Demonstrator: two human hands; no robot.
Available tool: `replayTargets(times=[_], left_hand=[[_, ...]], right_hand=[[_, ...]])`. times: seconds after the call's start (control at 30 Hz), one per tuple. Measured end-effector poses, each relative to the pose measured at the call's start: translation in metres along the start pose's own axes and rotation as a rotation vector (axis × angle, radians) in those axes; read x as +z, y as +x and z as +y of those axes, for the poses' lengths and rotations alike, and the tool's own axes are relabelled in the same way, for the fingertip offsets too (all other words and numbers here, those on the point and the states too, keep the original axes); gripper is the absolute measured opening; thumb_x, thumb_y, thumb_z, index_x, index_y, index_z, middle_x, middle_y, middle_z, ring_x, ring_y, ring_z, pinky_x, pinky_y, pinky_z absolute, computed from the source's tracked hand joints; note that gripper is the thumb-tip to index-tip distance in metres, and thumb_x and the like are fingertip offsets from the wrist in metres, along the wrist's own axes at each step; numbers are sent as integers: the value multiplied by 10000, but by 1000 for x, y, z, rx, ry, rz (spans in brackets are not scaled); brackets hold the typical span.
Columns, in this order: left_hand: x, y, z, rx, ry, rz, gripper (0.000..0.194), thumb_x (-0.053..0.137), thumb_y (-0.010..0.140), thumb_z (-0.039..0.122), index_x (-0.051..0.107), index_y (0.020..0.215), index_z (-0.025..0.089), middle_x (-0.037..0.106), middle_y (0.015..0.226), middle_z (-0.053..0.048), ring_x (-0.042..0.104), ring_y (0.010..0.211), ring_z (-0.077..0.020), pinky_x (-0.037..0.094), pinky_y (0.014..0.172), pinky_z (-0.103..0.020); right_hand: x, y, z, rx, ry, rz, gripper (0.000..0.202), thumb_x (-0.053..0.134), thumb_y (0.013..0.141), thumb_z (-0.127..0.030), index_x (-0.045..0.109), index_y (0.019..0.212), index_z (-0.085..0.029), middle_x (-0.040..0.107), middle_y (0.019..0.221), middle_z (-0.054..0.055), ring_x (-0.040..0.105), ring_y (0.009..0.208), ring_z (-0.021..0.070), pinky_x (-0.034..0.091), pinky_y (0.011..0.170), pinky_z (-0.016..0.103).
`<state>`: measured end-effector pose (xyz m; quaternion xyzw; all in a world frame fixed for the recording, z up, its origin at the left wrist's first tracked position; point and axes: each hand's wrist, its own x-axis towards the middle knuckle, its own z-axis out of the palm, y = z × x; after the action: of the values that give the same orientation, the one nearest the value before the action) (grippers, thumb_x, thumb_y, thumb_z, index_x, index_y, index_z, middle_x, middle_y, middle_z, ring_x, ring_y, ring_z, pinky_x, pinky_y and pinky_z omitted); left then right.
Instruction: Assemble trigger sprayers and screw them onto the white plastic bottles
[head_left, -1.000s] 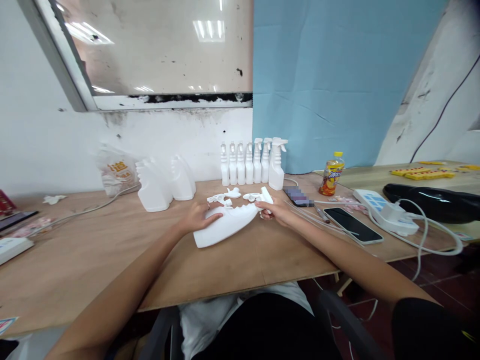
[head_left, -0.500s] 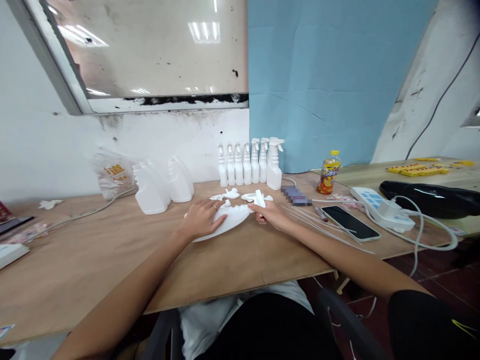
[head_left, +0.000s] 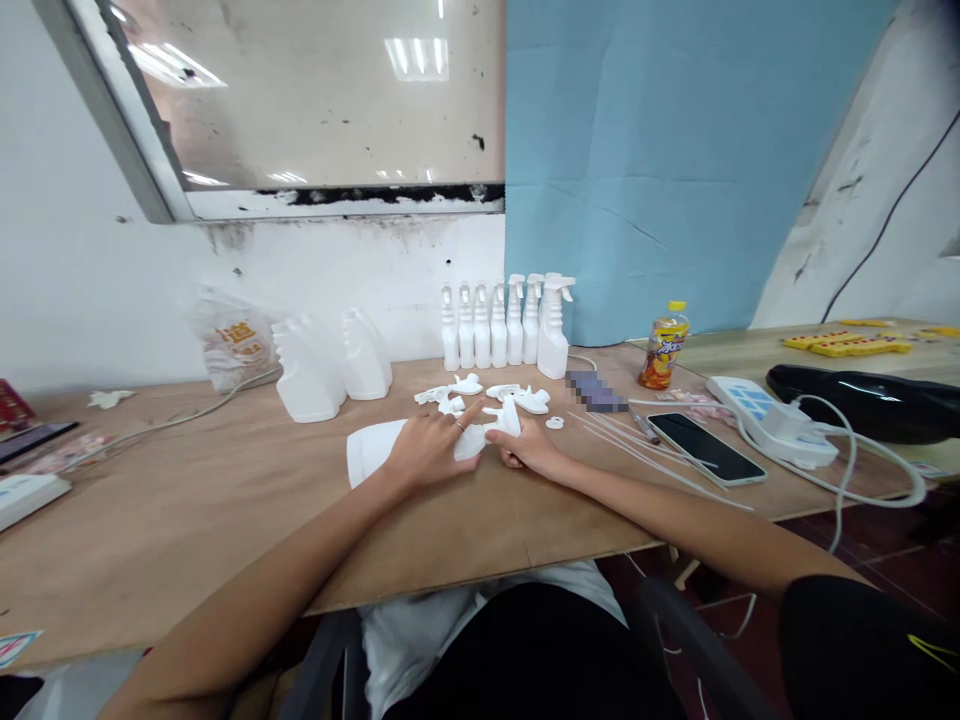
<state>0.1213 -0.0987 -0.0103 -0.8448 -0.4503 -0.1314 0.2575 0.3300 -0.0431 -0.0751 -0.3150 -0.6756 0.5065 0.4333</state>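
Works at a broad brown table. Has plain white bottles standing between ten and eleven o'clock from the held bottle. Keeps the held bottle on its side near the table's middle, base toward nine o'clock, neck toward three. Has upright white spray bottles in a row toward one o'clock. Grasps the held bottle's body with the left hand. Grips a white spray head at the neck end with the right hand; cannot tell whether seated there. Has a dark-screened phone at three o'clock, loose spray heads just beside toward one and two, thin pale tubes toward three, and a small white piece near the right hand, at two.
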Motion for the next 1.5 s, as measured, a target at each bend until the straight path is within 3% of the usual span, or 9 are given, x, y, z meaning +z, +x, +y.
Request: replayTargets(times=[0.23, 0.43, 0.63, 0.77, 0.87, 0.93, 1.03, 1.33, 1.5], left_hand=[[3, -2, -2, 76, -18, -25, 635, 548, 899, 506, 479, 1394, 114, 732, 952, -142, 686, 877, -290, 473, 740, -371], [7, -4, -4, 111, -27, 63, 668, 518, 933, 514, 400, 1466, 129, 730, 973, -133, 686, 874, -293, 482, 758, -393], [9, -4, -6, 130, -57, 80, 619, 566, 901, 500, 477, 1393, 135, 730, 993, -139, 686, 884, -303, 495, 742, -397], [10, -4, -9, 147, -64, 223, 709, 571, 887, 452, 336, 1491, 164, 723, 962, -105, 680, 867, -283, 495, 754, -389], [12, -5, -13, 190, -116, 423, 779, 583, 869, 395, 223, 1523, 175, 716, 994, -97, 678, 875, -265, 496, 758, -380], [13, -6, -16, 205, -144, 533, 822, 593, 847, 367, 173, 1530, 184, 712, 995, -90, 676, 862, -257, 495, 741, -375], [15, -8, -20, 189, -171, 601, 843, 608, 815, 343, 174, 1522, 194, 709, 1008, -85, 678, 862, -252, 498, 741, -373], [22, -7, -23, 181, -156, 518, 856, 603, 813, 335, 150, 1529, 215, 698, 1096, -109, 672, 943, -273, 489, 777, -398], [24, -6, -21, 171, -141, 518, 847, 600, 821, 330, 159, 1533, 203, 701, 1063, -100, 663, 869, -258, 481, 761, -394]], right_hand=[[5, -5, -8, 15, -20, 23, 438, 753, 744, -564, 507, 732, -201, 492, 448, -59, 370, 371, 89, 245, 384, 231], [4, -5, -5, -4, -50, 63, 433, 759, 745, -563, 529, 738, -197, 519, 487, -45, 402, 404, 98, 291, 400, 240], [6, -8, -8, -24, -115, 116, 372, 759, 754, -535, 597, 789, -202, 545, 522, -28, 447, 450, 130, 352, 442, 269], [16, -16, -31, -210, -207, 240, 352, 762, 765, -459, 671, 967, -187, 684, 790, 40, 624, 739, 214, 509, 675, 341], [26, -23, -53, -376, -266, 249, 407, 742, 797, -403, 662, 1138, -197, 699, 1062, 84, 637, 970, 253, 513, 851, 381], [33, -26, -66, -433, -329, 220, 394, 729, 816, -387, 658, 1155, -200, 695, 1072, 88, 637, 955, 249, 510, 853, 379], [38, -28, -76, -471, -400, 183, 350, 713, 833, -391, 664, 1122, -200, 696, 983, 76, 633, 858, 234, 514, 788, 367], [35, -23, -69, -501, -415, 217, 334, 701, 836, -400, 652, 1105, -208, 679, 963, 82, 620, 874, 254, 504, 815, 389], [30, -21, -67, -485, -420, 202, 369, 709, 822, -415, 645, 1124, -214, 681, 1016, 91, 600, 914, 268, 483, 874, 418]])
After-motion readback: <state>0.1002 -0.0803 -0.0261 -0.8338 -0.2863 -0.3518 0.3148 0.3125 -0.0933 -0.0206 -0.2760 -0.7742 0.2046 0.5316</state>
